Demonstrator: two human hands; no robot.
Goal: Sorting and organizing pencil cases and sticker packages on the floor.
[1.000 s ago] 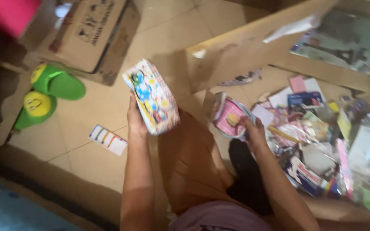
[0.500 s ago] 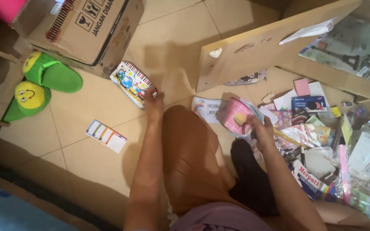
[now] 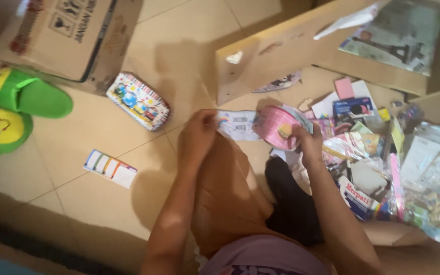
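My left hand (image 3: 195, 136) rests above my knee, its fingertips touching the edge of a white printed paper slip (image 3: 239, 125) on the floor. My right hand (image 3: 306, 143) grips a pink round-edged pouch (image 3: 276, 127) with a small picture on it, held just above the pile of packets. A colourful patterned pouch (image 3: 138, 101) lies on the tiled floor to the left, apart from both hands.
A cardboard box (image 3: 62, 35) stands at the top left, with two green and yellow slippers (image 3: 14, 109) beside it. A small striped card (image 3: 110, 168) lies on the tiles. An open cardboard flap (image 3: 301, 51) and a heap of packets and stationery (image 3: 383, 153) fill the right.
My left hand set the colourful pouch down on the floor at the left, let go and drew back to the paper slip. My right hand kept the pink pouch.
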